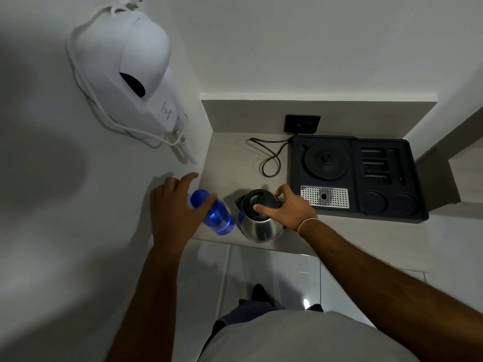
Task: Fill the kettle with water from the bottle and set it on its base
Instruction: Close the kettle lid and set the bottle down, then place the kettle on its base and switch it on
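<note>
At the counter's near edge, the left hand wraps the blue bottle; the right hand grips the kettle's handle, thumb on the closed lid. Open the lid fully before pouring. The base waits empty in the tray beyond.

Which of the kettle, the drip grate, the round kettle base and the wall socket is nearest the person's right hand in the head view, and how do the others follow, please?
From the right hand:
1. Kettle, gripped by it, on the counter's front edge.
2. Drip grate, just right of the hand, in the tray's front.
3. Round kettle base, behind the grate.
4. Wall socket, on the back wall.
</note>
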A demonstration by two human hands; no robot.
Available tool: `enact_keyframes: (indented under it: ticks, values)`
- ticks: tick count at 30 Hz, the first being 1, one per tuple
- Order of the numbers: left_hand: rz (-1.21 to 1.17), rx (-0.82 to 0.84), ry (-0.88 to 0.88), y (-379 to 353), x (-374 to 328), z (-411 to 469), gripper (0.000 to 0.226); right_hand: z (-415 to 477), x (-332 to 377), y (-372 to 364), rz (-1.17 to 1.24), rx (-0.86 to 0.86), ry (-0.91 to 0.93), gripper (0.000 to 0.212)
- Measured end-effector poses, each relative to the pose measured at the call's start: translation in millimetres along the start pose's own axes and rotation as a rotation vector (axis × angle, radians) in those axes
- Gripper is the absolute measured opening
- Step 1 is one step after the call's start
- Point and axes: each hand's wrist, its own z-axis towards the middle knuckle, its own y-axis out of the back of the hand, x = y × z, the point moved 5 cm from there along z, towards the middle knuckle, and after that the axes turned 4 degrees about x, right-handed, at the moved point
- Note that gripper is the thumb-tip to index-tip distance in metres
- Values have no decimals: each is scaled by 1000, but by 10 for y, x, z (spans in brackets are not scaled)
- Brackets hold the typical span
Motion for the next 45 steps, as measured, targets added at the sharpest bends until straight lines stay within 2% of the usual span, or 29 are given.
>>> enact_keyframes:
  ticks: [3, 6, 12, 18, 20, 24, 28, 31, 33, 39, 45]
  values:
    - [-77, 64, -26, -71, -41, 9, 61, 0, -1, 6, -10, -7, 16, 98]
    - [-181, 116, -133, -80, -182, -22, 83, 7, -42, 12, 16, -30, 34, 108]
    - [-353, -13, -222, -11, -375, -125, 82, -28, -473, -78, 303, -155, -70, 81]
    - [-362, -25, -400, -250, -872, -239, 73, -42, -682, -260, 642, -279, -132, 69]
    - [-373, -24, -408, -361, -1050, -217, 74, -43, -745, -252, 720, -311, -181, 67]
    - [-412, -124, -350, -500, -1326, -165, 70, -68, -830, -78, 931, -407, -260, 57]
    - [-422, -301, -374, -534, -1500, -47, 69, -49, -738, 313, 1078, -470, -224, 49]
    - [-437, -348, -369, -566, -1589, 121, 69, 4, -660, 792, 1083, -548, -156, 42]
    - [-421, -340, -345, -613, -1642, 232, 69, 55, -645, 1120, 1040, -587, -116, 48]
    - [-193, -178, -379, -965, -1900, 488, 75, 288, -739, 1984, 877, -700, -120, 53]
    - [-11, -19, -460, -1399, -2155, 643, 79, 568, -933, 2383, 729, -710, -158, 53]
